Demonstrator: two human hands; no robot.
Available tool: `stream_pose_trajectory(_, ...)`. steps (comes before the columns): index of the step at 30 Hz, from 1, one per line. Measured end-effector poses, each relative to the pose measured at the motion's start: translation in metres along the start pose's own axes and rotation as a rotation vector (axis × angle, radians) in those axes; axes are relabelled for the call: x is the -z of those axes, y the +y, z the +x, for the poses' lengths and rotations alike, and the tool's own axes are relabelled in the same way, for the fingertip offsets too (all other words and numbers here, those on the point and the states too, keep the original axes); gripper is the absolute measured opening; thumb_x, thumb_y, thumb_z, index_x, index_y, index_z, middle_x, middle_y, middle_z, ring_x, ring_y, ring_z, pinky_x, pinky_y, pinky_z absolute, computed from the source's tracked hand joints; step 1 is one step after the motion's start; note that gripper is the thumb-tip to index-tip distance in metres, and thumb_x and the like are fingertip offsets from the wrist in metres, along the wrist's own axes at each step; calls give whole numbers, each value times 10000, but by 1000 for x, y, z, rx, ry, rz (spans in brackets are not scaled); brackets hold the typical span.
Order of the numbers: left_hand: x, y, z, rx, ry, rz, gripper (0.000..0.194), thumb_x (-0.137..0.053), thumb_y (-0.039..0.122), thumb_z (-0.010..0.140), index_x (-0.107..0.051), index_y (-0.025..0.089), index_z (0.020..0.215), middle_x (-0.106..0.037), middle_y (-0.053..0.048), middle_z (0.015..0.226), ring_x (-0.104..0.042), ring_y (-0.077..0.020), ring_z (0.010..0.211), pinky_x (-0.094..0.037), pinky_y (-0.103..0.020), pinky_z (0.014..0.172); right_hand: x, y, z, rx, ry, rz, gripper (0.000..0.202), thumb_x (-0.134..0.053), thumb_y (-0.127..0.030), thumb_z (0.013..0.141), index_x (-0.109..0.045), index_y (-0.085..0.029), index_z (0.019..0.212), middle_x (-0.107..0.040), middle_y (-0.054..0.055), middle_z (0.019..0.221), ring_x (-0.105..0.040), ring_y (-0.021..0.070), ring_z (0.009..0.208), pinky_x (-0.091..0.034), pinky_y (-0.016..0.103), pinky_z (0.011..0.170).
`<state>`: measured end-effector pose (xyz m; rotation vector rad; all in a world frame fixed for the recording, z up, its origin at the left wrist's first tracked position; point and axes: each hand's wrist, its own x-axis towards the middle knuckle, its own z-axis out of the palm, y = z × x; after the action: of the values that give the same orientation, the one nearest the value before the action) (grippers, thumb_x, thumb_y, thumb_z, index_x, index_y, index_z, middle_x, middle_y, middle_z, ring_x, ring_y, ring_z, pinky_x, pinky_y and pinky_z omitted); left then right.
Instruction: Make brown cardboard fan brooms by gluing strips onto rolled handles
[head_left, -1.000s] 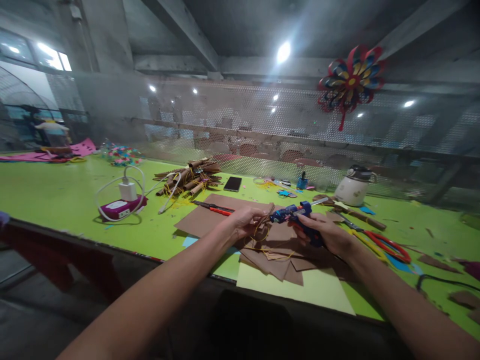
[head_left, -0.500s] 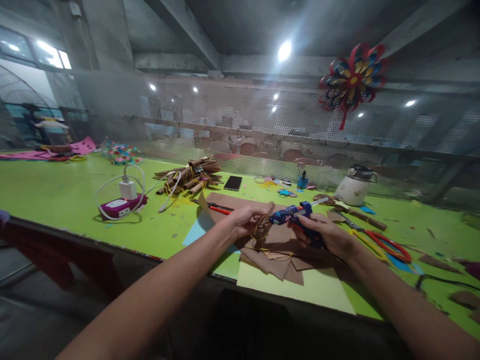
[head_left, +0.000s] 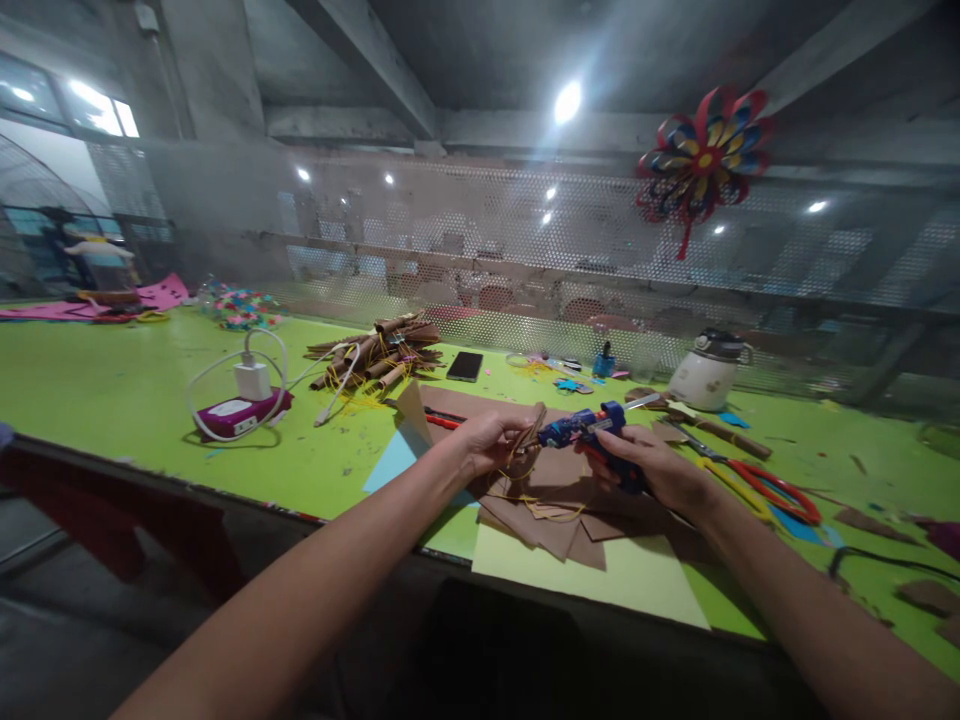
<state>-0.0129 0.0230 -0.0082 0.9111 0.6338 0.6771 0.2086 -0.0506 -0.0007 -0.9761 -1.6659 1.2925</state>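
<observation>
Since the earlier frame, the left corner of the large flat brown paper sheet has curled up, baring more of the light-blue paper beneath and hiding part of the slim red-and-black tool; our hands are almost where they were.

Just right of the middle of the frame, our left hand has a narrow grip, its fingertips pinching a small folded brown paper piece. Our right hand has its grip closed around the handle of a dark-blue glue gun, whose front end meets or nearly meets the piece; we cannot tell which. Loose yellow string lies below, over cut brown pieces on the green bench.

If the gun is hot, a small slip of our right hand could burn our left fingertips, so close to its front end. Too hard a squeeze could spill glue onto the string or the pieces underneath. The string could also snag and tug the folded piece askew.
</observation>
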Motion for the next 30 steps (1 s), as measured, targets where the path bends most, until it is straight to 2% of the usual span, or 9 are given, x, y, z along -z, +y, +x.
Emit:
stream_pose_trajectory(9, -3, 0, 0, -14, 29, 8, 75, -615, 148, 674, -587, 102, 726, -587, -36, 582, -496, -109, 513, -367, -247, 560, 6, -5, -1, 28, 88, -60, 374, -547, -473, 801, -608, -104, 777, -539, 30, 594, -494, 118, 518, -346, 243, 485)
stream_pose_trajectory(17, -4, 1, -1, -15, 67, 4, 85, -571, 151, 714, -594, 69, 711, -579, -53, 582, -478, -107, 517, -346, -258, 572, 0, -2, -1, 8, 20, -24, 384, -563, -477, 787, -630, -101, 824, -542, 33, 607, -473, 112, 516, -359, 241, 482)
stream_pose_trajectory(20, -4, 1, -2, -16, 75, 0, 78, -556, 137, 719, -592, 67, 714, -579, -53, 586, -481, -106, 523, -343, -259, 582, 3, 0, -1, 5, 36, -25, 375, -564, -468, 791, -630, -99, 817, -541, 32, 610, -474, 110, 520, -358, 236, 483)
stream_pose_trajectory(25, -6, 0, -4, -24, 32, 25, 94, -575, 151, 693, -589, 66, 731, -585, -57, 616, -472, -97, 505, -337, -257, 565, 9, 0, -1, 25, 72, -78, 370, -552, -464, 802, -622, -100, 795, -538, 34, 604, -461, 111, 519, -329, 239, 482)
stream_pose_trajectory(30, -9, 0, -7, -67, -11, 53, 74, -577, 154, 671, -573, 81, 686, -545, -34, 561, -483, -104, 497, -355, -258, 553, 14, 1, 1, 35, 96, -106, 385, -532, -467, 813, -576, -114, 667, -524, 36, 597, -448, 113, 521, -319, 249, 496)
